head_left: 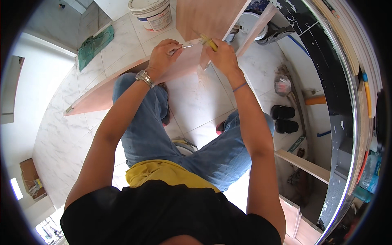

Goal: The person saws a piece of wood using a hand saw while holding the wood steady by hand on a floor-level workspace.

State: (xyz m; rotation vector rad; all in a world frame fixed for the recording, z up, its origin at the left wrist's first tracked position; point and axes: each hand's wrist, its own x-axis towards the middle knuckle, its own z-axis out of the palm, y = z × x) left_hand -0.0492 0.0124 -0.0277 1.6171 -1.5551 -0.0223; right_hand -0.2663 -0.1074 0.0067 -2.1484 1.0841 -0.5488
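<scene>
I sit with my knees apart, a long reddish wooden panel [102, 96] on edge across in front of me. My left hand [163, 57] is closed at the panel's upper edge, pinching a thin metal piece [187, 46] that points right. My right hand [223, 57] grips a yellow-handled tool [209, 42] at the panel's right end. A narrow metal tip [208, 65] shows below that hand; whether it belongs to the same tool I cannot tell. Just beyond stands a wider wooden panel [204, 18].
A white bucket [153, 18] and a green cloth [96, 47] are on the tiled floor ahead. On the right are black sandals [282, 118], a plastic bag [282, 85], a wooden crosspiece [304, 165] and a dark counter edge [332, 73]. A clear bottle [370, 171] sits far right.
</scene>
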